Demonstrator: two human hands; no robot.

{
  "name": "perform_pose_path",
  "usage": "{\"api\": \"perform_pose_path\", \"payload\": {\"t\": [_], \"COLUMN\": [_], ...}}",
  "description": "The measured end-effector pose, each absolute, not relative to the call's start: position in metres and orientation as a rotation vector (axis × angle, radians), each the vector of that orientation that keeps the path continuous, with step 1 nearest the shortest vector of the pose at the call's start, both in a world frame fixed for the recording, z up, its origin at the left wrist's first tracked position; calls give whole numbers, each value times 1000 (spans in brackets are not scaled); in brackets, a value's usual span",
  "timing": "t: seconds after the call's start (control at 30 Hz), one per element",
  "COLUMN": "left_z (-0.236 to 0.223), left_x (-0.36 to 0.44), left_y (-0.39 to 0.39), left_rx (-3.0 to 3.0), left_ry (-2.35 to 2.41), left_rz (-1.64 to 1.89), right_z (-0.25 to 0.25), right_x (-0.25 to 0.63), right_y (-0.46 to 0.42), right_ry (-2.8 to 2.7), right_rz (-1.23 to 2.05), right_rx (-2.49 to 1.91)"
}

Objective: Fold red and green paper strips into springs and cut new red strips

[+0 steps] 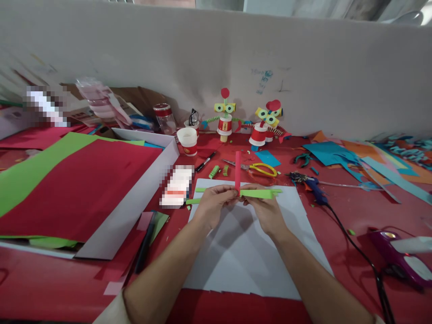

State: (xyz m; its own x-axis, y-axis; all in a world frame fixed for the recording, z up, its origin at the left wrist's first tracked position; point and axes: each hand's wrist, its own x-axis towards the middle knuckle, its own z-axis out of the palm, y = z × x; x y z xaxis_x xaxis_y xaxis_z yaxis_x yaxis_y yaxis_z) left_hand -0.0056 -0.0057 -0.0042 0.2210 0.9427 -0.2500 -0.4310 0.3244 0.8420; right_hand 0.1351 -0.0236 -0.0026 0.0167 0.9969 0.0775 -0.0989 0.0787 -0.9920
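Observation:
My left hand [216,202] and my right hand [261,204] meet over a white sheet [249,265]. Between them a red paper strip [238,168] stands upright, its lower end pinched in my left fingertips. A green paper strip [258,194] runs sideways from that joint, gripped by my right fingers. More green strips [193,201] stick out to the left, behind my left hand. Just beyond the hands lie small folded green paper springs [213,171] and yellow-handled scissors [263,169]. The exact joint of the strips is partly hidden by my fingers.
Paper-cup figures [225,123] stand against the wall. A white box [135,225] with red and green sheets fills the left. A glue gun [313,189] with its cord, blue paper [332,155] and a purple device [401,256] lie right. Paper cups [187,140] stand behind a marker [205,162].

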Motion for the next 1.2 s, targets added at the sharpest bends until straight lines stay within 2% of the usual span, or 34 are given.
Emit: {"api": "perform_pose_path", "payload": {"t": [0.63,1.2], "left_z": [-1,2], "left_x": [0,0], "left_y": [-12,-15], "left_rx": [822,842], "left_ry": [911,776], "left_rz": [1105,1164], "right_z": [-7,-5], "right_x": [132,132], "right_y": [-22,-26], "right_ry": [-1129,-1168], "right_rz": [1213,1030], "right_rx": [-1109,-1109]}}
